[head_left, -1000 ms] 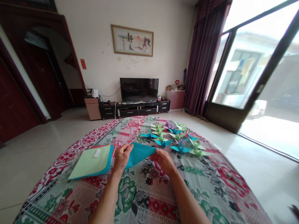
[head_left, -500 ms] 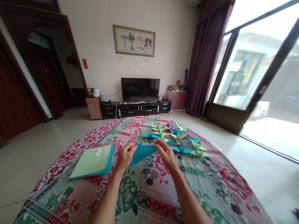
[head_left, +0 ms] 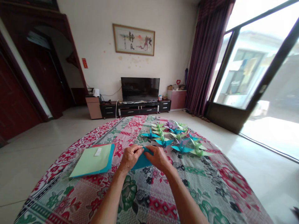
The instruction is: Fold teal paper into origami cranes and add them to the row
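Left hand and right hand are pinching blue paper; origami cranes are sitting at two o'clock.

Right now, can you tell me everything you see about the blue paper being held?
The blue paper looks thin, plain and folded near its top. The left hand and right hand hold it there, covering parts of it. Its lower part shows between them, over the flowered tablecloth, right of the paper stack. Its whole shape is hidden.
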Tool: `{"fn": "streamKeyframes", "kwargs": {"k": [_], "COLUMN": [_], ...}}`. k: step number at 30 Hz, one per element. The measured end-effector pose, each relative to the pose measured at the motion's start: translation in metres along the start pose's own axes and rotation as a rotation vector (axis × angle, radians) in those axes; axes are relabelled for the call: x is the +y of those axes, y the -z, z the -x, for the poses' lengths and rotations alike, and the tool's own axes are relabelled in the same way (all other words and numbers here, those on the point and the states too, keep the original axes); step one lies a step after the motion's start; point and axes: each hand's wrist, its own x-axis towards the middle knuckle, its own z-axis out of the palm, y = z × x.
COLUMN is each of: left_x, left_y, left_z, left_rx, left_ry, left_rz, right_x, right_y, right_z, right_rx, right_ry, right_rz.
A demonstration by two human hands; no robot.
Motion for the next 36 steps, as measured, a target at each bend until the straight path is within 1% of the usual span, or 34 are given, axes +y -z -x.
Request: {"fn": "streamKeyframes", "kwargs": {"k": [3, 5, 8, 11, 13, 16, 19, 22, 26, 28, 36], "left_x": [0.001, 0.000, -0.005, -0.012, -0.017, -0.023, -0.025, -0.027, -0.028, -0.028, -0.029], "left_y": [0.002, 0.006, 0.016, 0.024, 0.024, 0.020, 0.016, 0.014, 0.013, 0.012, 0.010], "left_z": [0.001, 0.001, 0.002, 0.003, 0.003, 0.004, 0.004, 0.003, 0.002, 0.002, 0.000], "left_rx": [-0.007, -0.019, -0.065, -0.073, -0.058, 0.011, 0.096, 0.140, 0.149, 0.148, 0.222], "left_ry": [0.032, 0.088, 0.184, 0.218, 0.262, 0.337, 0.355, 0.366, 0.390, 0.392, 0.412], "left_rz": [0.020, 0.056, 0.109, 0.167, 0.233, 0.345, 0.421, 0.463, 0.570, 0.611, 0.601], "right_x": [0.004, 0.006, 0.009, 0.014, 0.016, 0.017, 0.014, 0.011, 0.013, 0.015, 0.019], "right_y": [0.001, 0.004, 0.010, 0.013, 0.013, 0.011, 0.010, 0.010, 0.010, 0.009, 0.008], "right_z": [-0.001, -0.002, -0.003, -0.005, -0.005, -0.005, -0.004, -0.004, -0.005, -0.005, -0.004], "right_rx": [0.008, 0.025, 0.093, 0.175, 0.214, 0.237, 0.222, 0.215, 0.259, 0.260, 0.285], "right_ry": [-0.027, -0.044, -0.085, -0.149, -0.176, -0.191, -0.208, -0.253, -0.299, -0.306, -0.287], "right_rz": [-0.045, -0.077, -0.147, -0.238, -0.299, -0.399, -0.513, -0.613, -0.617, -0.614, -0.617]}}
